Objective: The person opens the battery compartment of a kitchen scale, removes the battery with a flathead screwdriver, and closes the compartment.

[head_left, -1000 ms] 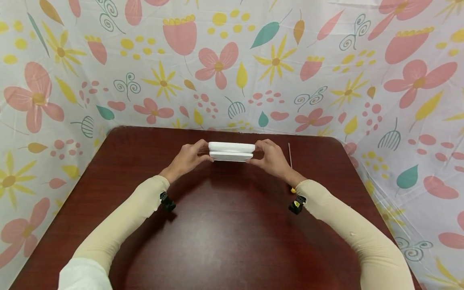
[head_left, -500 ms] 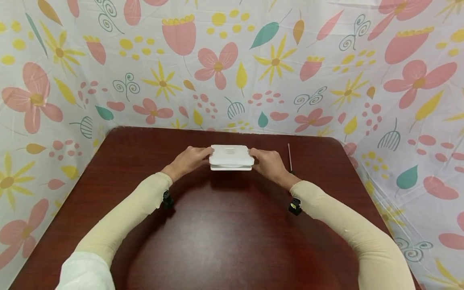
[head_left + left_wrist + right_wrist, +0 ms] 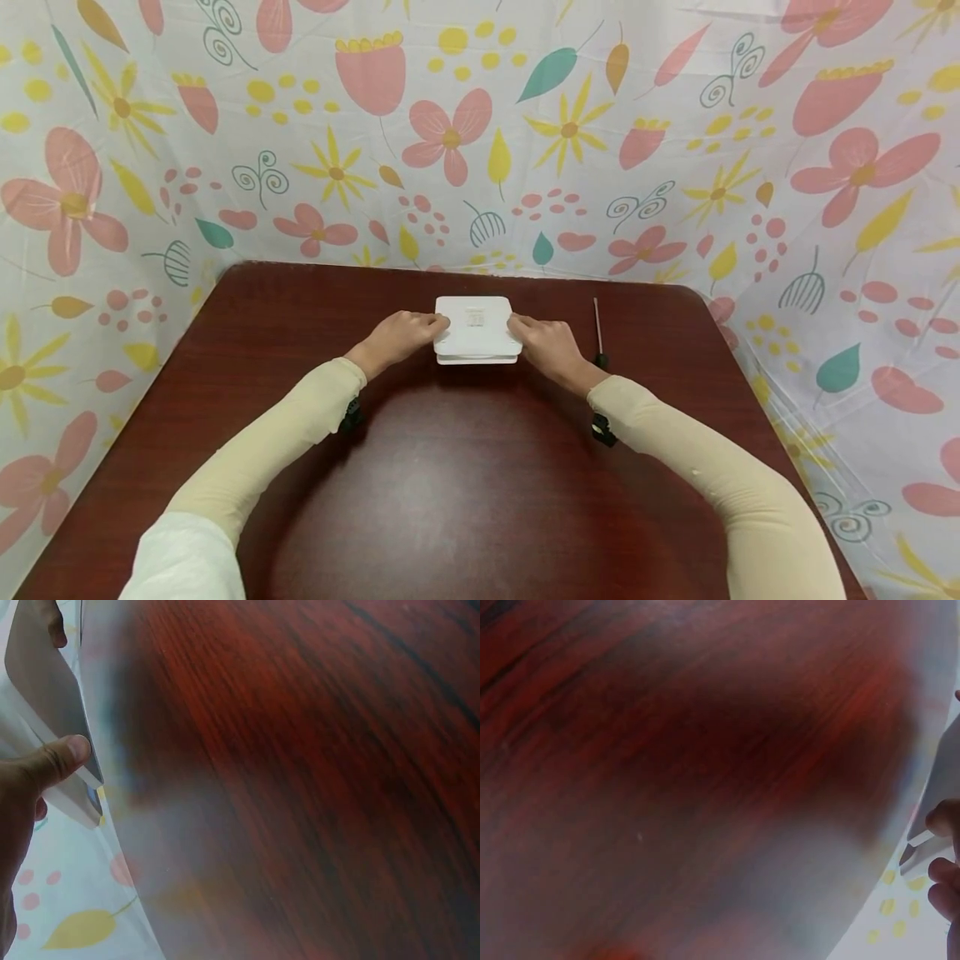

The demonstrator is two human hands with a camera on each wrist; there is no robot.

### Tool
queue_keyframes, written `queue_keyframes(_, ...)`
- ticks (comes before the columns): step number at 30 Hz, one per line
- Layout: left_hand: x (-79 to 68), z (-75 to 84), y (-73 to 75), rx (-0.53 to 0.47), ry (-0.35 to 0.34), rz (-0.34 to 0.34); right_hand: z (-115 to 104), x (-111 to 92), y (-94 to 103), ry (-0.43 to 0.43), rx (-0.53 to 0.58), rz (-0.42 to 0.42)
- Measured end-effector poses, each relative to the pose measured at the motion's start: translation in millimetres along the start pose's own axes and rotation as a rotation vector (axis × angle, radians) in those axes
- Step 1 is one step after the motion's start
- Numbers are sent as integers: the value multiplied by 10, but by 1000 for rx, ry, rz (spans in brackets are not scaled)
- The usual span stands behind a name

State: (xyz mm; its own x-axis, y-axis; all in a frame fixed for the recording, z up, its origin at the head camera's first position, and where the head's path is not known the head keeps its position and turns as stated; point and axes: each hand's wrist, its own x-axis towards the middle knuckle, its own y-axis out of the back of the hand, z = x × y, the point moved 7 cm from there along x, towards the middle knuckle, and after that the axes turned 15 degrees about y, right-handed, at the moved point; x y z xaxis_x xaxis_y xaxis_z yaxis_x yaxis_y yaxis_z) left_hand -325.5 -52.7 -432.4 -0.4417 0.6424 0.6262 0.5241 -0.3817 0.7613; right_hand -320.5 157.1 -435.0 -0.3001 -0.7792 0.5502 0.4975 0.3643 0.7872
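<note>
A white square plastic case [image 3: 474, 337], made of two flat layers with a narrow gap along the near edge, is held between both hands over the far half of the table. Its broad face, with a small printed patch in the middle, is turned up toward the head view. My left hand [image 3: 401, 337] grips the left edge, thumb on the broad face; the left wrist view shows that thumb pressing on the case [image 3: 49, 682]. On the opposite edge my right hand [image 3: 551, 346] grips likewise. In the right wrist view, only fingertips and a corner of the case [image 3: 939, 776] show.
A screwdriver [image 3: 598, 329] lies on the dark wooden table [image 3: 450, 500], just right of my right hand, its handle partly hidden behind the wrist. Flower-patterned cloth [image 3: 465, 125] hangs along the table's back and sides.
The case has tipped from nearly edge-on to showing its broad face, and its near edge has come down and closer. Both hands turned with it and kept their grip.
</note>
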Motion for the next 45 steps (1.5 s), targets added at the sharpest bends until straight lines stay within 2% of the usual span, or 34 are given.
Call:
queue_keyframes(6,-45,8,-75,24,12,-51,-40,-29,-111,-4,-10,-21)
queue_keyframes(12,-98,30,-87,41,-10,-33,-90,-47,-148,2,-3,-19)
queue_keyframes(20,-80,19,-73,43,-50,-14,-99,-43,-135,17,-12,-22)
queue_keyframes(26,-57,22,-86,37,-93,-49,-117,-55,-123,81,-17,-70)
queue_keyframes(36,-94,39,-94,32,-117,-128,-157,-118,-96,269,-39,-114)
queue_keyframes(45,-145,20,-136,-27,-113,-118,-192,-147,-123,293,-26,-142)
